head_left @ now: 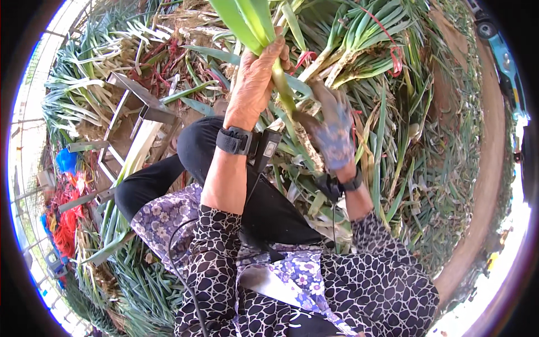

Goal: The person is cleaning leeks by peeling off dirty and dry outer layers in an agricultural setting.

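My bare left hand (255, 84) is closed around a green onion (285, 92) at the top middle. Its broad, light-green leaves rise above my fist, and the paler stalk slants down to the right toward a brownish lower end. Beside that lower stalk is my right hand (332, 132) in a grey-blue patterned glove, blurred by motion. Its fingers look stretched out with the thumb apart, close to the stalk; whether the thumb touches it I cannot tell. Behind the right hand lie green onions (359, 42) with red ties around them.
A metal-framed stand or stool (143, 101) is at the left, near my knee. Heaped green onions (84, 90) and red strings (66, 224) lie farther left. Loose leaves (415, 163) cover the ground at right, beside a brown path (477, 185). A blue-green vehicle (502, 62) stands at far right.
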Action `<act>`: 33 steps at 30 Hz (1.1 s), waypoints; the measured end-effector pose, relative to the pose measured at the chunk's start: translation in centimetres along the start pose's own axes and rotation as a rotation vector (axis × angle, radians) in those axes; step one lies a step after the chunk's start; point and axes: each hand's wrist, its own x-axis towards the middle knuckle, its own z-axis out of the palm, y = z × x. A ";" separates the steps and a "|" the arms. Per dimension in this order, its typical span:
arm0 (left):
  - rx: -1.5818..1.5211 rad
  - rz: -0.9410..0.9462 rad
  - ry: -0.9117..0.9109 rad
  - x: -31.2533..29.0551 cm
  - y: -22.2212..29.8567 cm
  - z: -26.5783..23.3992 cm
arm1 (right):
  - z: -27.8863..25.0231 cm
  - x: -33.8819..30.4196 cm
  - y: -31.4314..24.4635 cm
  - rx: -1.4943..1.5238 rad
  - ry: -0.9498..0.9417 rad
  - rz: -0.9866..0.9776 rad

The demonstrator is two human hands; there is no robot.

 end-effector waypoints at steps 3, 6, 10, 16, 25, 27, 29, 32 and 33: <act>0.067 0.014 -0.014 -0.2 -0.4 -0.3 | 1.5 2.1 0.4 -0.074 -0.136 -0.109; 0.091 -0.004 -0.042 0.1 -0.5 -0.5 | 1.5 1.1 1.2 -0.140 -0.241 -0.183; 0.115 -0.100 -0.134 -0.7 -1.7 -0.1 | -0.8 -2.3 0.8 -0.126 -0.287 -0.149; 0.055 -0.155 -0.208 -1.1 -1.9 0.7 | -2.1 -9.4 2.3 -0.039 -0.309 -0.206; -0.272 -0.134 -0.131 -0.4 1.9 0.1 | -4.0 -10.8 2.5 0.020 -0.299 0.102; -0.206 -0.134 -0.195 -0.5 1.8 0.2 | -2.4 -6.3 2.1 0.025 -0.168 -0.052; -0.352 -0.168 -0.214 -0.8 1.6 0.1 | -1.7 -1.3 -0.3 0.101 -0.230 -0.139; -0.432 -0.154 -0.274 -0.4 1.4 0.3 | 0.1 0.4 1.1 0.180 -0.263 -0.341; -0.453 -0.113 -0.342 -0.2 1.5 -0.2 | 0.0 0.4 0.1 0.308 -0.369 -0.066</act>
